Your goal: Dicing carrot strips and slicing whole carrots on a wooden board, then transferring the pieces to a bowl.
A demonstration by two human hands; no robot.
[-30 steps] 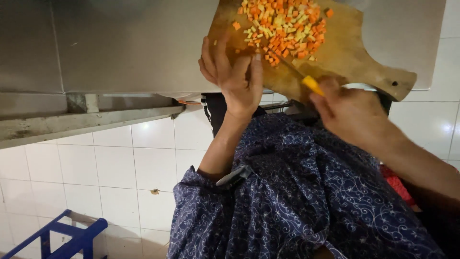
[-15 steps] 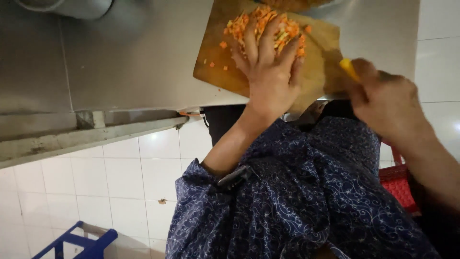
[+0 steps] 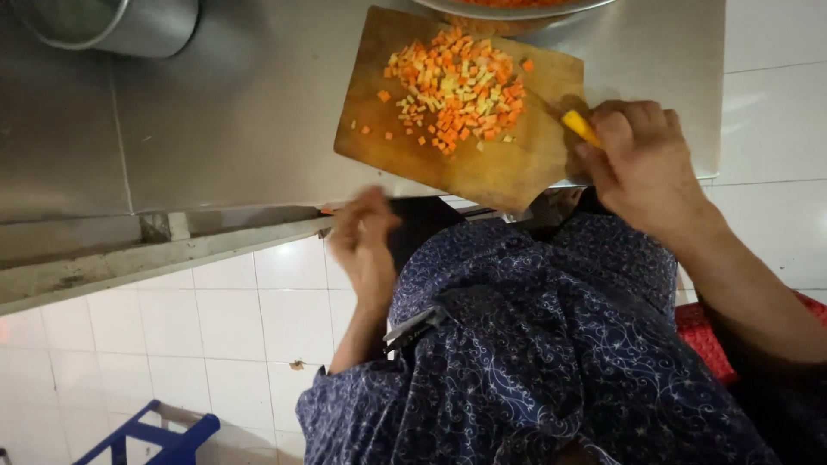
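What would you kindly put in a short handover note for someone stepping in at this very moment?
Left hand: blurred, off the board, below the counter edge, holding nothing visible.
Right hand: gripping the yellow-handled knife at the board's right end.
Wooden cutting board: on the steel counter, overhanging its front edge.
Done: diced carrot pile heaped on the board, a few cubes scattered left.
Left: the dice are not yet off the board; a metal bowl sits just beyond.

- A working kitchen, likely a commercial one.
- A stainless steel counter (image 3: 241, 129) bears a wooden cutting board (image 3: 482, 164) heaped with diced carrot (image 3: 457, 86).
- A steel pot (image 3: 112, 26) stands at the counter's corner.
- White tiles (image 3: 241, 327) cover the floor.
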